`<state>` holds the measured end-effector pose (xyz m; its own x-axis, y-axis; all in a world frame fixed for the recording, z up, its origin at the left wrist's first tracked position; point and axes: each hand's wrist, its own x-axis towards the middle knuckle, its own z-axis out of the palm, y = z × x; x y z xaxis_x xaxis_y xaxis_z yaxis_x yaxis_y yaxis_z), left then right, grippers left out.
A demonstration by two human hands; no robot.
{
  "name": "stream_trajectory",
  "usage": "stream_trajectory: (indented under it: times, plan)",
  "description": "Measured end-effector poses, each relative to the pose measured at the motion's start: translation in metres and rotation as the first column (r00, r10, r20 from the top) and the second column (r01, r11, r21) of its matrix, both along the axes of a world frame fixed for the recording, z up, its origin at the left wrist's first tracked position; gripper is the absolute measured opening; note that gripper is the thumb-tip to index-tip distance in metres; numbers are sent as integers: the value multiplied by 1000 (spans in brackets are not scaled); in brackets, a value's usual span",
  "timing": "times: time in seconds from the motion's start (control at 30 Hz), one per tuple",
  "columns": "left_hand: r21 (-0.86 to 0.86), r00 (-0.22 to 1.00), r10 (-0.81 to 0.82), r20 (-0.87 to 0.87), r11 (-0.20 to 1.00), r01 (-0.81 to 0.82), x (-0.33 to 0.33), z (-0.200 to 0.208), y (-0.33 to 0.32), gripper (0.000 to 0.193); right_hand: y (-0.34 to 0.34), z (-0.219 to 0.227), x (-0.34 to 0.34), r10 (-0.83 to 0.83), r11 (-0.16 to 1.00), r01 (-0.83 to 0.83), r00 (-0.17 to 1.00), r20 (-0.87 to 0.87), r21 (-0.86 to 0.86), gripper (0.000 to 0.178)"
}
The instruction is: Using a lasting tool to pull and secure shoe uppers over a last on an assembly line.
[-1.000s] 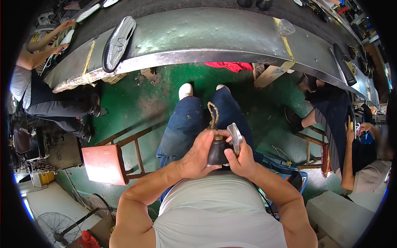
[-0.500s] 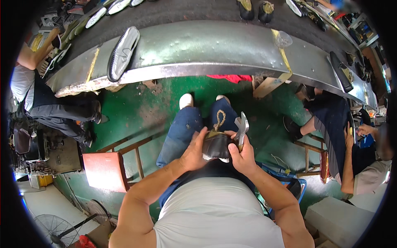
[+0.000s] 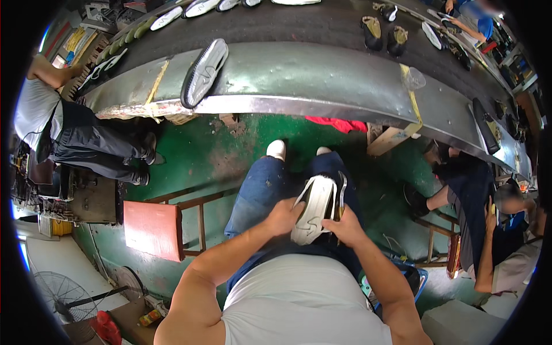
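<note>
Above my lap is a shoe (image 3: 313, 210) with its pale, white underside turned up and a wavy dark line near its heel-side end. Dark material shows along its right edge. My left hand (image 3: 283, 217) is closed, pinching the shoe's left edge where a white strip stands out. My right hand (image 3: 346, 226) is closed at the other edge, thumb pressed on the white face. A slim metal tool that looks like pincers (image 3: 344, 187) rises from the right hand, its lower part hidden by the fingers.
A metal-edged bench with a dark belt (image 3: 322, 57) curves ahead. On it lie a loose sole (image 3: 205, 73), dark shoes (image 3: 372, 34) and a clear cup (image 3: 413, 79). A red-topped stool (image 3: 152, 230) stands left. People work at left (image 3: 43, 115) and right (image 3: 506, 247). A fan (image 3: 60, 296) stands lower left.
The shoe has been turned over: its dark upper with the rope loop faced up before, its white underside now. The pincers have swung lower beside it. My view has shifted slightly left.
</note>
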<state>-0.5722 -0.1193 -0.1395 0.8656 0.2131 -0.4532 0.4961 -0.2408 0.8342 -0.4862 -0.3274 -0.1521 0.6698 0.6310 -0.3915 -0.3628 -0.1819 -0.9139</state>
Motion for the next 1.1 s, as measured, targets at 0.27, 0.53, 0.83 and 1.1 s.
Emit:
stream_trajectory:
  times: [0.27,0.53,0.83,1.1]
  plan:
    - [-819,993,-116,36,565,95,-2,6,11,94,-31,37,34,106,962,-138,984,-146,-234,40]
    - [-122,975,-212,-69,972,202,-29,1,-16,103,-63,107,7,702,688,-477,628,335,-547,44]
    - [-849,981,184,-67,506,-153,-32,-10,-25,83,-9,123,32,968,232,-457,196,157,-859,27]
    - [-70,922,383,58,923,-379,-18,-44,-38,59,-20,54,-4,739,664,-364,454,498,-653,24]
